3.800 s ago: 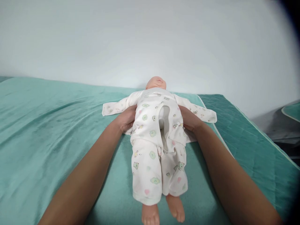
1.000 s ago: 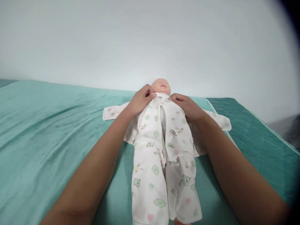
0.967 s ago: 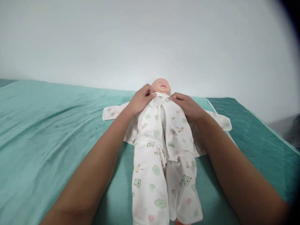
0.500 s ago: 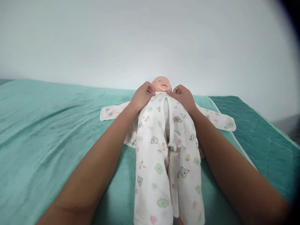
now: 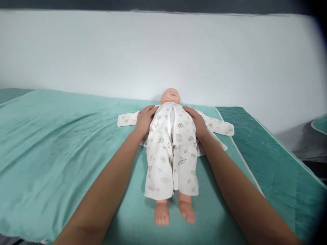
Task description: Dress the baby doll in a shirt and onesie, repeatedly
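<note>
A baby doll (image 5: 170, 96) lies on its back, its head toward the wall and its bare feet toward me. White printed baby pants (image 5: 163, 160) with a split at the crotch cover its legs and reach up its front to the neck. Beneath the doll a white printed baby shirt (image 5: 220, 126) is spread, both sleeves stretched out sideways. My left hand (image 5: 146, 119) rests on the left edge of the clothing by the doll's chest, fingers extended. On the opposite side my right hand (image 5: 196, 119) lies against the pants, its fingers stretched out too.
A light green blanket (image 5: 63, 143) covers the surface under the doll. To the right lies a darker green quilted cover (image 5: 276, 163). A white wall (image 5: 158, 51) rises behind the doll's head.
Both hands have let go of the pants' top edge near the neck and moved down to the sides with fingers extended. The view has tilted and drawn back, showing the doll's feet.
</note>
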A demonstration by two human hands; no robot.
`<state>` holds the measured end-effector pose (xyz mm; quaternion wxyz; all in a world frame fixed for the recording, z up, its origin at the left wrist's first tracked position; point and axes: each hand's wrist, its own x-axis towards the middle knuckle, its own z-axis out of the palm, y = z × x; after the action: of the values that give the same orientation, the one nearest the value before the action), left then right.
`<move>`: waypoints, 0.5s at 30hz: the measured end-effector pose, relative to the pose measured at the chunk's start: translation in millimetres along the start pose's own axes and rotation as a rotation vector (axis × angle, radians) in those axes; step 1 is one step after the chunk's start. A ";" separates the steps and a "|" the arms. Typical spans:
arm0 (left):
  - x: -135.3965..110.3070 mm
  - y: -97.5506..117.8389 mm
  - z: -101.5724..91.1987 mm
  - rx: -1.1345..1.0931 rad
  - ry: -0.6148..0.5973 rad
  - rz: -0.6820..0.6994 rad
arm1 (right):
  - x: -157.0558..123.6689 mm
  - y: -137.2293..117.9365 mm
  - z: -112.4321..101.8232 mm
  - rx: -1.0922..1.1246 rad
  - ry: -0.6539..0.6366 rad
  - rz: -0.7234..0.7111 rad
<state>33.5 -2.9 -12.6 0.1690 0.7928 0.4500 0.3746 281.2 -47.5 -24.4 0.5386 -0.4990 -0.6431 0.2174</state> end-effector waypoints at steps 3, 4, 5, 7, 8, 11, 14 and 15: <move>-23.4 -4.3 0.1 0.167 0.008 0.036 | -25.2 -3.8 -2.2 0.021 0.025 0.065; -28.8 -4.8 0.3 0.190 -0.009 0.048 | -31.7 -5.2 -2.4 0.011 0.038 0.068; -32.7 -4.6 0.4 0.202 -0.021 0.058 | -36.8 -6.4 -2.4 0.001 0.055 0.072; -36.5 -1.4 0.0 0.211 -0.026 0.065 | -41.6 -7.7 -2.4 -0.010 0.106 0.118; -36.9 1.7 -0.6 0.217 -0.013 0.061 | -41.3 -7.8 -2.7 -0.020 0.136 0.164; -35.3 15.1 -2.7 0.230 0.076 0.019 | -32.1 -6.1 -5.6 -0.117 0.142 0.277; -34.4 26.6 -2.4 0.151 0.127 -0.068 | -20.0 -5.4 -11.0 -0.212 0.033 0.254; -34.7 28.0 -1.4 0.084 0.127 -0.116 | -17.4 -5.7 -12.9 -0.214 0.008 0.246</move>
<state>38.1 -47.3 -10.1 0.1281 0.7464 0.5204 0.3946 289.2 -68.4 -23.8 0.4542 -0.6294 -0.5945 0.2102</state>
